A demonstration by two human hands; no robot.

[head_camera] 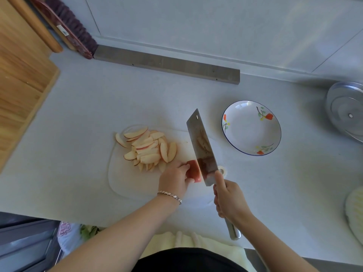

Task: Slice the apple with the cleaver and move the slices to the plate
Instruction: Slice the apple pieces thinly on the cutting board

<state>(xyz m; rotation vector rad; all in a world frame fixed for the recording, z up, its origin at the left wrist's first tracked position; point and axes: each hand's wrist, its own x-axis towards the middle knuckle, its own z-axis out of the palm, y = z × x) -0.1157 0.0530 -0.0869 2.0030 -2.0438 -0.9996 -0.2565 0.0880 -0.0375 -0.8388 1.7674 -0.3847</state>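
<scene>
Straight down from the head camera, a pale grey bench (pixel 88 107) fills the view. A translucent white plastic cutting board (pixel 121 173) lies near the bench's front edge, about mid-width.

On the board's far left part sits a loose heap of thin, red-skinned, cream-fleshed apple slices (pixel 149 148), overlapping one another. Close to the board's near right corner is the remaining red-skinned chunk of apple (pixel 194 170). The left hand (pixel 174 178), a silver chain bracelet (pixel 170 196) on its wrist, curls its fingertips over the chunk's left side and pins it to the board.

The right hand (pixel 228 199) is wrapped round the metal handle of a broad rectangular steel cleaver (pixel 200 146), with the forefinger stretched forward along the back of the blade. The blade points away toward the bench's back edge and leans a little to the left. Its rear lower part lies against the chunk's right face, and the steel mirrors the red skin. Whether the edge has entered the flesh cannot be told.

A round white ceramic plate with a blue rim and painted red flowers (pixel 249 132) rests on the bench just right of the board's far right corner, apart from the slices.

A small white ring-shaped object (pixel 223 170) lies at the board's right edge beside the blade. A light wooden board (pixel 19 75) covers the bench's left end, a long grey bar (pixel 167 62) lies along the back edge, and a shiny round metal lid (pixel 345 112) sits at the right edge.
</scene>
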